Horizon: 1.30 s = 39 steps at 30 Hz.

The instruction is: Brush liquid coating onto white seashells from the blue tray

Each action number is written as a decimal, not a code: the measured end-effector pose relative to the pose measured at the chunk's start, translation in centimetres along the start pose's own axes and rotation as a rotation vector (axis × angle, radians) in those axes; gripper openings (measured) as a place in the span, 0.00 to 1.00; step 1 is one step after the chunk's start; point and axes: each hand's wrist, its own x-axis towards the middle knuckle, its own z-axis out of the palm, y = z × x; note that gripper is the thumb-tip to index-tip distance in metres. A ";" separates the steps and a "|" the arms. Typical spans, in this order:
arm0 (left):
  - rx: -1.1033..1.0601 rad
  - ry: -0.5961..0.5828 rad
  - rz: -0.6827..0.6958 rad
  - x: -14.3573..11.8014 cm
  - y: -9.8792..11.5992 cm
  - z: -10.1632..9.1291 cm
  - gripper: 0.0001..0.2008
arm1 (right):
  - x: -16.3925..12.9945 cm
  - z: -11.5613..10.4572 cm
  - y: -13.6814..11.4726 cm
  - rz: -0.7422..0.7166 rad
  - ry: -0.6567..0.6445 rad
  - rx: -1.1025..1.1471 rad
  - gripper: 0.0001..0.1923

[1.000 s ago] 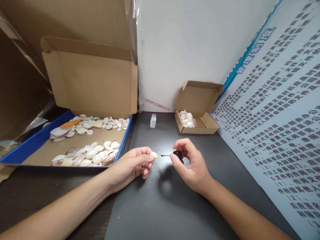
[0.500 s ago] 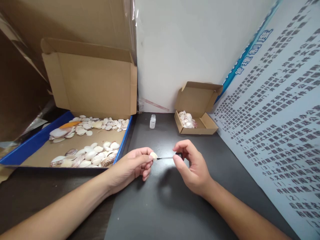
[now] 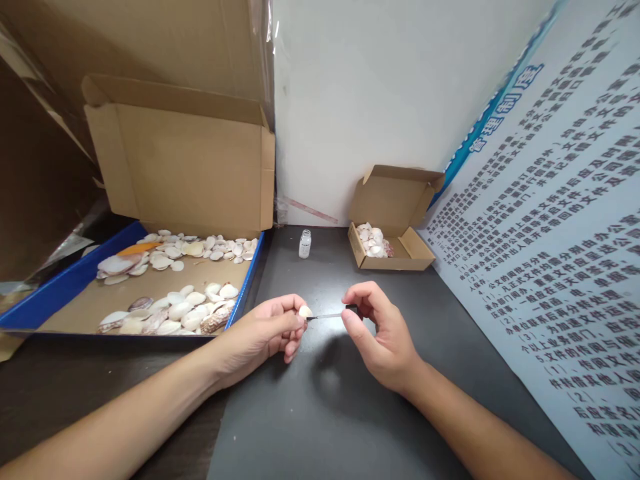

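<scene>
A small pale shell (image 3: 305, 311) sits pinched in the fingertips of the left hand (image 3: 267, 333), held just above the dark table (image 3: 320, 407) near the middle of the scene; the thin brush (image 3: 327, 315) in the right hand (image 3: 383, 337) lies level, its tip touching the shell's right edge, its black cap gripped between thumb and forefinger with the other fingers curled in. Both forearms reach in from the near edge. To the left, a blue tray (image 3: 60, 290) lined with cardboard holds many pale shells (image 3: 180, 310) in two loose rows, and an open cardboard box flap (image 3: 185, 167) stands upright behind it. Farther back on the table, a little clear bottle (image 3: 305, 243) stands uncapped near the white wall, and just right of it a small open box (image 3: 395, 233) holds a handful of shells. A printed poster (image 3: 550, 233) with blue heading leans along the right side
</scene>
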 end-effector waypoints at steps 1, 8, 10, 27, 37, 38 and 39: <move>0.001 -0.001 0.002 0.0 0.0 0.0 0.09 | 0.0 0.0 0.0 0.013 -0.002 -0.004 0.05; 0.027 -0.006 -0.009 0.0 0.0 0.0 0.11 | 0.1 0.0 0.1 0.012 0.022 0.024 0.04; 0.038 -0.005 -0.010 -0.1 0.0 0.0 0.12 | 0.2 0.1 0.2 0.018 0.022 0.025 0.05; 0.166 -0.010 0.056 0.1 -0.5 0.1 0.15 | 0.2 -0.1 0.3 0.049 0.052 0.092 0.02; 0.179 -0.023 0.037 0.1 -0.4 -0.1 0.13 | 0.2 0.0 0.3 0.031 0.015 0.073 0.02; 0.180 -0.025 0.037 0.1 -0.4 -0.1 0.13 | 0.2 0.0 0.3 0.035 0.006 0.064 0.03; 0.182 -0.028 0.035 0.0 -0.3 -0.1 0.12 | 0.1 0.0 0.4 0.043 0.006 0.048 0.05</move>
